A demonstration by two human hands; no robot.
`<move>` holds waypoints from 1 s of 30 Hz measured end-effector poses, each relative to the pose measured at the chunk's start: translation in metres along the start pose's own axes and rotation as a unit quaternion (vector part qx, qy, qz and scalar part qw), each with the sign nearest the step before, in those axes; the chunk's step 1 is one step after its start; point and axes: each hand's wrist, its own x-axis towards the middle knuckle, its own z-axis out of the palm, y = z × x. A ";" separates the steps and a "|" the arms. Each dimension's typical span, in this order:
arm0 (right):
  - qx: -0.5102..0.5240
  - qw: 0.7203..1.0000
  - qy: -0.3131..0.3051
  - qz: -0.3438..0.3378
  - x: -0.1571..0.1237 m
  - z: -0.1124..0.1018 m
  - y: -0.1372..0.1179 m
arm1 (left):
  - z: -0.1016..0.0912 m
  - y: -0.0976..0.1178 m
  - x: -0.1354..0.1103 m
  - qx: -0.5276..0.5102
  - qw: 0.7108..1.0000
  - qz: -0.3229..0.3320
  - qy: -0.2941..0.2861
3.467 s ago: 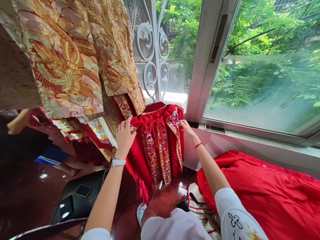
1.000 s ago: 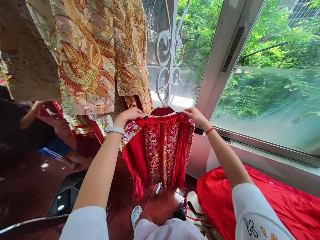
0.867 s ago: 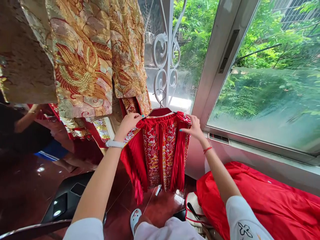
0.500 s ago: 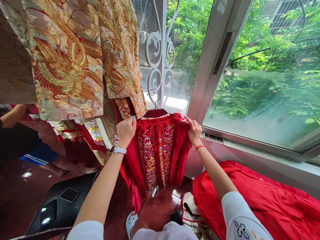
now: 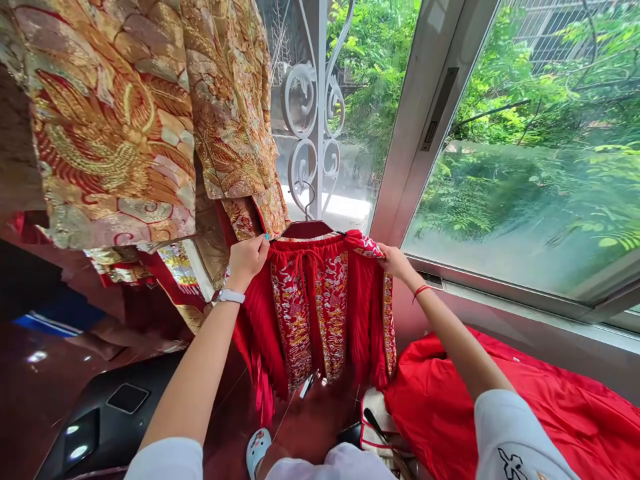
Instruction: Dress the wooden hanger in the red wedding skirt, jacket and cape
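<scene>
A red pleated skirt [image 5: 333, 313] with embroidered panels and a drawstring waist hangs from a clothes hanger [image 5: 307, 230] in front of me. My left hand [image 5: 247, 261] is closed on the left end of its waistband. At the other end, my right hand [image 5: 397, 261] pinches the gathered waist fabric and holds it out to the side. The hanger's metal hook stands up free above the dark red bar. Fingers of both hands are partly hidden by the cloth and knuckles.
Gold embroidered jackets [image 5: 115, 147] hang at the upper left. Red cloth [image 5: 500, 400] lies heaped on the right below the window [image 5: 510, 173]. A black case [image 5: 110, 420] stands at lower left. Behind it, a person's legs [image 5: 100, 333] show. A white clog [image 5: 258, 448] is on the floor.
My right hand has moved outward to the right, pulling the waist fabric wider, and another embroidered strip shows at the skirt's right edge. My left hand still grips its end.
</scene>
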 end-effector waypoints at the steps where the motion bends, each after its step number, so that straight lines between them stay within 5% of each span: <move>1: 0.003 0.999 0.028 0.030 -0.006 0.011 -0.005 | 0.000 0.000 0.000 0.001 1.000 0.001 0.000; 4: -0.018 0.980 0.174 0.093 -0.020 0.034 -0.019 | -0.002 0.000 -0.001 -0.001 1.000 0.003 0.002; 7: -0.046 0.960 0.263 0.079 -0.023 0.043 -0.027 | -0.004 0.002 -0.003 -0.004 1.000 -0.001 0.006; 15: 0.042 0.974 0.216 0.050 -0.035 0.045 -0.056 | -0.012 0.007 -0.008 0.001 1.000 -0.016 0.007; 18: 0.095 0.973 0.205 0.041 -0.028 0.028 -0.047 | -0.015 0.007 -0.007 0.006 1.000 -0.014 -0.003; 23: 0.146 0.951 0.271 0.022 0.007 -0.004 -0.013 | -0.015 0.008 -0.006 0.002 1.000 -0.010 -0.015; 30: 0.255 0.967 -0.003 0.019 -0.002 0.022 0.003 | -0.023 0.006 -0.010 -0.057 0.997 -0.030 -0.034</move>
